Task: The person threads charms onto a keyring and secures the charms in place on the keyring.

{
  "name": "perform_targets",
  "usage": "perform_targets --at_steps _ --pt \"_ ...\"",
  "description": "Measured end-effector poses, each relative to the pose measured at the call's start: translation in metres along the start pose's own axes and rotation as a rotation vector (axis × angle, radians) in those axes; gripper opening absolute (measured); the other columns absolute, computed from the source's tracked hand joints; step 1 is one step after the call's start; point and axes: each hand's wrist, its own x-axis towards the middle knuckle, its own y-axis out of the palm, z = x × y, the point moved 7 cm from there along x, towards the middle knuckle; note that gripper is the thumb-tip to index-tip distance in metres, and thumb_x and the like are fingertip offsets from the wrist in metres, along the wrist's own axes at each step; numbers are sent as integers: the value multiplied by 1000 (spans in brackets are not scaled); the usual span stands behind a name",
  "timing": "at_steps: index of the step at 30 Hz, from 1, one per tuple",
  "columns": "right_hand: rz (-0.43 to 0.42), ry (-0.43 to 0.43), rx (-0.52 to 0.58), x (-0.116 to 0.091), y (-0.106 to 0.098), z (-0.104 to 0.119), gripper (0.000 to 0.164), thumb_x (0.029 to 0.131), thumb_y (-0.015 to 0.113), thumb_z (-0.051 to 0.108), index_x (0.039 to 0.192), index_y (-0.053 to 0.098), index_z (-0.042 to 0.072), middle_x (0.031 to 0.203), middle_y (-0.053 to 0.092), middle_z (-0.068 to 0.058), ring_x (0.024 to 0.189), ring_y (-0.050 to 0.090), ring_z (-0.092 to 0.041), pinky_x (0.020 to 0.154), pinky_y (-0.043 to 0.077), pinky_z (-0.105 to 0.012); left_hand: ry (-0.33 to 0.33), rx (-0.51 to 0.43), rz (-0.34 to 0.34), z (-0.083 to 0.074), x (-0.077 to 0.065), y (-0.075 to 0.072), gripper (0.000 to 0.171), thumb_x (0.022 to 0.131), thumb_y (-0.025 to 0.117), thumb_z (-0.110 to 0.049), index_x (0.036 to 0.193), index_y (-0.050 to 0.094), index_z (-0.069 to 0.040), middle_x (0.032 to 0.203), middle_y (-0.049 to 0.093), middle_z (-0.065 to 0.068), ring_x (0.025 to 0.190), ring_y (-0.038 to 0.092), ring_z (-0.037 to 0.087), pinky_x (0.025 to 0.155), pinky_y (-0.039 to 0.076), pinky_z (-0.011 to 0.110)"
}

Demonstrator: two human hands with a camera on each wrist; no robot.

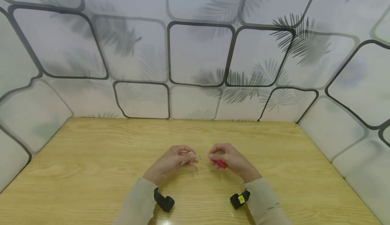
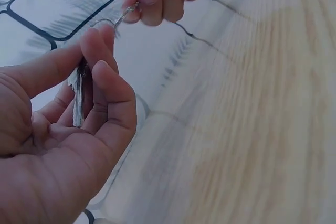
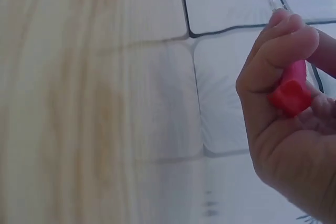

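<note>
Over the table, my left hand (image 1: 176, 158) pinches a silver key (image 2: 79, 98) between thumb and fingers, its blade pointing down toward the palm. Above those fingertips a thin metal ring (image 2: 102, 21) shows, linked to a short chain (image 2: 127, 12) that runs across to the other hand. My right hand (image 1: 232, 159) holds a red-pink keychain piece (image 3: 294, 90), with thumb and index finger at the chain end. Its blunt red end sticks out below the curled fingers. Most of that piece is hidden inside the hand.
Both hands are over a light wood-grain table (image 1: 100, 157). A pale wall covering (image 1: 198, 55) with dark rounded outlines and leaf shapes rises at the back and both sides. Black wrist cameras hang at the left cuff (image 1: 138, 198) and right cuff (image 1: 265, 198).
</note>
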Motion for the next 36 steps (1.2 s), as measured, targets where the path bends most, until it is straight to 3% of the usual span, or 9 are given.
perform_targets --at_steps 7,10,14,21,25,32,36 --pt "-40 57 -21 -5 -18 -4 7 98 60 -2 99 63 -8 80 64 -7 65 57 -10 58 50 -21 -10 127 -88 -1 -3 -14 27 100 58 3 122 57 17 103 73 21 90 71 19 84 58 31" --pt "-48 61 -4 -7 -23 -5 7 98 59 -4 100 63 -10 85 65 -7 72 60 -12 65 55 -23 -26 218 -158 -1 -2 -19 22 97 63 2 115 62 15 96 74 16 83 69 16 78 58 28" --pt "-44 81 12 -8 -26 -8 18 100 57 -5 110 59 -20 91 68 -11 78 66 -14 75 59 -27 -58 291 -224 0 -1 -24 18 96 65 1 109 66 13 90 73 10 77 65 13 72 55 26" --pt "-12 149 49 -8 -29 -15 25 103 49 -8 120 51 -26 96 70 -13 88 70 -18 85 59 -33 -84 272 -190 -3 5 -27 20 98 53 10 114 62 18 95 71 15 82 67 16 77 57 27" --pt "-30 144 7 -6 -36 -17 26 103 50 -7 120 51 -26 98 71 -16 88 71 -19 84 59 -35 -75 292 -171 -5 9 -27 18 98 54 10 111 63 17 95 72 18 81 69 18 75 59 29" --pt "-116 149 -99 -2 -56 -17 19 101 58 1 107 63 -16 86 71 -14 72 69 -16 68 60 -29 -104 325 -284 -5 17 -37 11 95 64 5 103 66 12 84 73 13 71 68 15 67 58 27" --pt "-129 170 -87 3 -62 -21 15 101 59 2 103 64 -12 78 68 -10 65 64 -12 60 57 -25 -129 321 -318 -4 21 -45 11 95 65 5 104 65 12 84 72 12 69 66 14 63 57 24"
